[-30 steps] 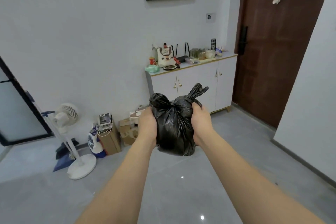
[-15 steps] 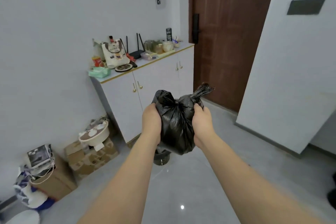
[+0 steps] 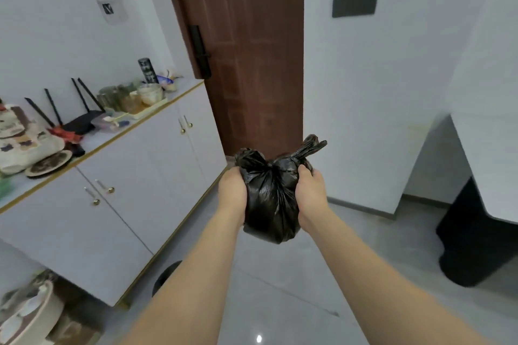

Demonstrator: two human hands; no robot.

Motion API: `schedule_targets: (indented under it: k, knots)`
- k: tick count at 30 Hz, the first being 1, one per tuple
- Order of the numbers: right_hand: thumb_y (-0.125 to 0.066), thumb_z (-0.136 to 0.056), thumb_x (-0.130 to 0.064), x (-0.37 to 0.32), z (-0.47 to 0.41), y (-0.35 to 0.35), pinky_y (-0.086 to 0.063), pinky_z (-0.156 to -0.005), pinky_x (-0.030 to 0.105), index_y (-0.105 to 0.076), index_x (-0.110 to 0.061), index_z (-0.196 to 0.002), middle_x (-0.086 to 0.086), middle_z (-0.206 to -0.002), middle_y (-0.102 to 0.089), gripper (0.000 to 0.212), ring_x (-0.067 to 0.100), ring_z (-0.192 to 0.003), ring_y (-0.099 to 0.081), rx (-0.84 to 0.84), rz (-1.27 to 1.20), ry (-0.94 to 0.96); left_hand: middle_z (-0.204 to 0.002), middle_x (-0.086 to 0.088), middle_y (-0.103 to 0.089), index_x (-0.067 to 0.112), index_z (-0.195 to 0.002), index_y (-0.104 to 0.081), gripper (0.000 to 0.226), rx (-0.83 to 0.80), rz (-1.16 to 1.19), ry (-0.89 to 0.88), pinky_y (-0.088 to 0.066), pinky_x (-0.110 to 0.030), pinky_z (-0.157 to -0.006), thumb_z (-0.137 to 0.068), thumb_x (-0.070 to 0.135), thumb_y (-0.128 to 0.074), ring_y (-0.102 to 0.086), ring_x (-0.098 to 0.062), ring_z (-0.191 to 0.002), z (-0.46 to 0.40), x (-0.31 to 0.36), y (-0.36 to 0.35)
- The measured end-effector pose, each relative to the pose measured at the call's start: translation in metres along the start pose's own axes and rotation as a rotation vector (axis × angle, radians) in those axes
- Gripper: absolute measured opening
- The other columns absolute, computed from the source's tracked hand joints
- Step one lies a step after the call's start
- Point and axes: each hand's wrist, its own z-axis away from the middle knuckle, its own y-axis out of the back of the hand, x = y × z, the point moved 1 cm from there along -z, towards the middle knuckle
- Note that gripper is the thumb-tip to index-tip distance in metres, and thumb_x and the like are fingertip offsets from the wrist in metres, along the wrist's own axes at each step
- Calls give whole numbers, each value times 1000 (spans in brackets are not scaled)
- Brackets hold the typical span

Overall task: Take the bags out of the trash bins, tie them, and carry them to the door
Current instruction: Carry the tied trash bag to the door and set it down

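A small black trash bag, knotted at the top with two ends sticking up, is held out in front of me at chest height. My left hand presses its left side and my right hand grips its right side near the knot. The brown door with a black handle lock stands straight ahead behind the bag. A dark round object, possibly a small bin, shows on the floor under my left forearm, mostly hidden.
A white cabinet with gold knobs runs along the left, its top crowded with a router, jars and plates. A white wall corner stands right of the door. A tall black object sits under a white surface at far right. Boxes lie at bottom left.
The view has turned right and moved closer to the door; the cabinet slid to the left and the door now fills the centre. Both hands hold the bag as before.
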Motion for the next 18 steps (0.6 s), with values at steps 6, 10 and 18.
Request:
schedule_targets:
  k: [6, 10, 18]
  knots:
    - [-42, -96, -29, -36, -94, 40, -50, -94, 47, -52, -19, -113, 4, -106, -61, 22, 26, -100, -62, 144, -67, -10, -100, -20, -69, 13, -89, -66, 27, -122, -78, 22, -49, -50, -93, -81, 31, -47, -63, -32, -97, -71, -4, -100]
    - [-41, -98, -28, -49, -160, 66, -51, -89, 41, -52, -17, -119, 3, -106, -61, 26, 23, -96, -61, 234, -97, -33, -82, -11, -66, 13, -82, -62, 22, -194, -99, 59, -49, -38, -77, -88, 25, -45, -59, -24, -83, -118, -16, -160]
    - [-41, -100, -28, -91, -309, 106, -50, -82, 37, -51, -19, -120, 1, -106, -61, 24, 20, -92, -61, 382, -117, -51, -107, -22, -67, 11, -97, -64, 29, -347, -174, 155, -49, -50, -94, -83, 29, -46, -64, -33, -98, -240, -30, -293]
